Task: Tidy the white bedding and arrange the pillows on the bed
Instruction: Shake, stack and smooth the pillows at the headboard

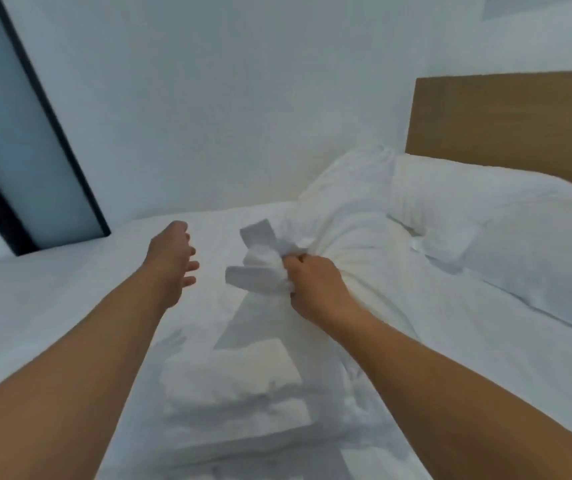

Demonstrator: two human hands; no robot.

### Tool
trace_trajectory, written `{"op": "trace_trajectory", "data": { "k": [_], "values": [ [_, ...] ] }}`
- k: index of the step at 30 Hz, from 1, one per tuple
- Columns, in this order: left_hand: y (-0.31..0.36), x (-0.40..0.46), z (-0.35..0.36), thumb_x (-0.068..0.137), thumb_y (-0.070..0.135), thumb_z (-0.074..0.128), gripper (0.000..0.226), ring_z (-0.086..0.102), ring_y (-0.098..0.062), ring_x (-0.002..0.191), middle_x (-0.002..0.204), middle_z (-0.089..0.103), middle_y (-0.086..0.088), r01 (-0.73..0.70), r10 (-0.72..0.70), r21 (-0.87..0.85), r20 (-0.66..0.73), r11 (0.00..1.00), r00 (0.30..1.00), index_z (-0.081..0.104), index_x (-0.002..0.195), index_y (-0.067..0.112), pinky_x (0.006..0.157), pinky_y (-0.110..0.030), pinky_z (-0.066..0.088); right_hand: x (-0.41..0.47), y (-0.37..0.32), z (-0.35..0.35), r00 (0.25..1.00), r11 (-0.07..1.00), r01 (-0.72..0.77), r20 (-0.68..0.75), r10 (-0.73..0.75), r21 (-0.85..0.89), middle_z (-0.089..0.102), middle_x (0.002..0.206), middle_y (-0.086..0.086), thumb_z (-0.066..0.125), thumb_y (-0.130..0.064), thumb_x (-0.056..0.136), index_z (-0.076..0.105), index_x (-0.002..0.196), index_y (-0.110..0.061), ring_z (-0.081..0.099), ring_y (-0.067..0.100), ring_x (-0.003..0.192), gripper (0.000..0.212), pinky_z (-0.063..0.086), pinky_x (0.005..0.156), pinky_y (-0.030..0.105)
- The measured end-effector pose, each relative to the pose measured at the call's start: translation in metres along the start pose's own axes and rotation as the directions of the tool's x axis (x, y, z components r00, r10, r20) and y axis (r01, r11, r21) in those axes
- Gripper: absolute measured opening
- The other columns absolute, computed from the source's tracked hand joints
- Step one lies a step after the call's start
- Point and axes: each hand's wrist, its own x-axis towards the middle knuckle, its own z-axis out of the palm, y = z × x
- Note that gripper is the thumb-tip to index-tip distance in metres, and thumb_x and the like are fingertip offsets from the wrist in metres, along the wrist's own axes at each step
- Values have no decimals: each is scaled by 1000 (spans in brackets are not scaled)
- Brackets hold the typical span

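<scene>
My right hand (315,289) grips the bunched open end of a white pillowcase on a pillow (347,216) that lies tilted across the middle of the bed. My left hand (173,258) hovers to the left of it above the white sheet (52,296), fingers loosely spread and holding nothing. Two more white pillows lie at the head of the bed: one (468,188) against the headboard, another (547,258) in front of it on the right. Folded white bedding (236,393) is stacked on the bed between my forearms.
A wooden headboard (513,119) stands at the upper right. A white wall (225,98) runs along the far side of the bed. A dark-framed frosted panel (18,133) leans across the upper left.
</scene>
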Motion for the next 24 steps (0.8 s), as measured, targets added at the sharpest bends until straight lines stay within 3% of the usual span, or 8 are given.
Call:
{"op": "trace_trajectory", "data": {
  "k": [2, 5, 11, 14, 17, 19, 22, 24],
  "values": [
    [-5, 16, -43, 97, 45, 37, 50, 53, -29, 111, 123, 53, -8, 33, -29, 72, -51, 997, 998, 45, 136, 16, 97, -46, 42, -23, -41, 37, 981, 982, 169, 112, -159, -88, 65, 82, 12, 72, -13, 61, 67, 98, -11, 63, 37, 72, 37, 48, 63, 37],
    [-31, 33, -66, 95, 50, 41, 65, 41, -32, 130, 147, 39, -9, 107, -112, 197, 14, 975, 994, 28, 150, 18, 105, -49, 33, -49, -64, 71, 944, 932, 323, 133, -303, -166, 63, 74, 8, 74, -15, 53, 68, 95, -14, 59, 29, 63, 43, 50, 61, 34],
    [-53, 56, -15, 79, 71, 53, 96, 25, -37, 142, 159, 22, -8, 76, -203, 434, 253, 898, 946, 14, 153, 25, 108, -54, 25, -61, -52, 83, 937, 919, 348, 68, -341, -184, 60, 79, 7, 44, -13, 69, 64, 99, -14, 55, 28, 66, 37, 46, 67, 35],
    [-47, 69, 18, 64, 81, 62, 116, 23, -37, 143, 160, 17, -7, 52, -220, 497, 286, 866, 933, 12, 154, 27, 108, -56, 26, -65, -32, 85, 937, 927, 348, 41, -346, -142, 59, 82, 7, 49, -12, 70, 64, 103, -15, 53, 28, 69, 36, 46, 69, 35],
    [-39, 80, 58, 53, 84, 68, 125, 39, -38, 133, 153, 31, -6, 28, -231, 552, 302, 833, 925, 20, 151, 22, 91, -54, 40, -67, -19, 90, 932, 928, 361, 16, -361, -88, 59, 85, 6, 64, -15, 70, 63, 105, -16, 53, 27, 72, 36, 47, 69, 35],
    [-33, 85, 89, 51, 81, 73, 118, 58, -30, 104, 131, 52, -1, 21, -245, 531, 356, 847, 902, 33, 143, 18, 75, -43, 48, -69, -16, 97, 928, 927, 370, -10, -372, -64, 59, 85, 6, 62, -16, 71, 63, 104, -16, 52, 27, 72, 33, 46, 68, 36],
    [-35, 94, 130, 32, 81, 80, 128, 66, -29, 98, 115, 67, -7, 38, -320, 559, 417, 828, 851, 45, 137, 17, 89, -44, 52, -71, -13, 107, 929, 930, 367, -51, -368, -20, 58, 84, 7, 50, -13, 73, 61, 103, -15, 52, 28, 72, 33, 46, 68, 37],
    [-42, 99, 146, 43, 70, 84, 122, 62, -28, 101, 124, 61, -8, -3, -283, 584, 398, 812, 873, 37, 142, 17, 92, -40, 48, -69, -7, 110, 930, 932, 363, -59, -362, 1, 57, 85, 8, 56, -12, 70, 60, 104, -15, 51, 28, 73, 35, 45, 70, 37]
  ]
}}
